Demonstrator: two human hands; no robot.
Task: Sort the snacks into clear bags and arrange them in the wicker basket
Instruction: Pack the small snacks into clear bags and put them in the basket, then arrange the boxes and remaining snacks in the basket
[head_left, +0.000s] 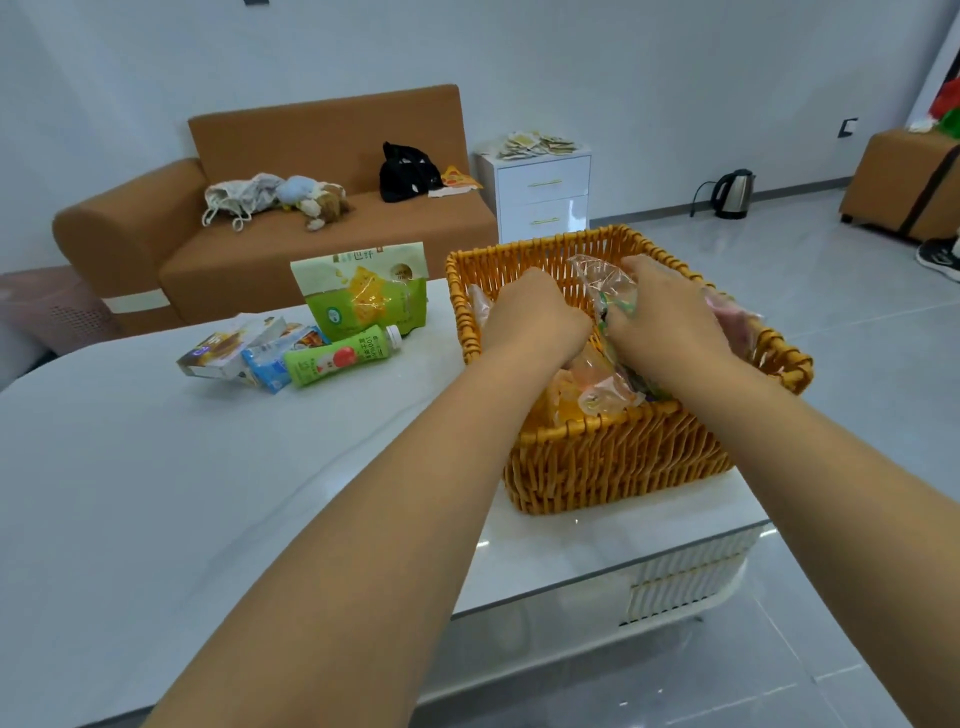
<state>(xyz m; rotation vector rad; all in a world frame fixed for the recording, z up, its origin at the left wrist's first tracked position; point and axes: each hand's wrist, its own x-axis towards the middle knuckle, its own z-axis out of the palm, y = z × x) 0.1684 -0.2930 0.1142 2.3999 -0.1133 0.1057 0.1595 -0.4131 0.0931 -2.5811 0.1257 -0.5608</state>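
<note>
Both forearms reach forward over the glossy white coffee table (156, 467) into the rectangular orange wicker basket (613, 457), which stands at the table's right end, its near right corner close to the table's edge. The right hand (670, 317) sits above the basket's middle, its fingers curled round a crinkled clear plastic bag (605, 291) with green-printed snacks inside; the bag's top stands up to about the height of the far rim. The left hand (535, 312) is lowered inside the basket just beside it, knuckles up and fingers bent downward; whether they grasp anything is hidden by the back of the hand. Under the hands lie more clear bags of yellow and orange snacks (587, 384), against the near wall.

Left of the basket, apart from it, a green and white stand-up snack pouch (358, 291) stands upright. In front of it a green bottle with a white cap (337, 358) lies on its side, touching a blue packet (270, 364) and a flat grey box (228, 348). The near left stretch of tabletop is bare.

Beyond are a brown sofa (311, 156), a white drawer cabinet (543, 192) and a steel kettle (732, 195) on the floor.
</note>
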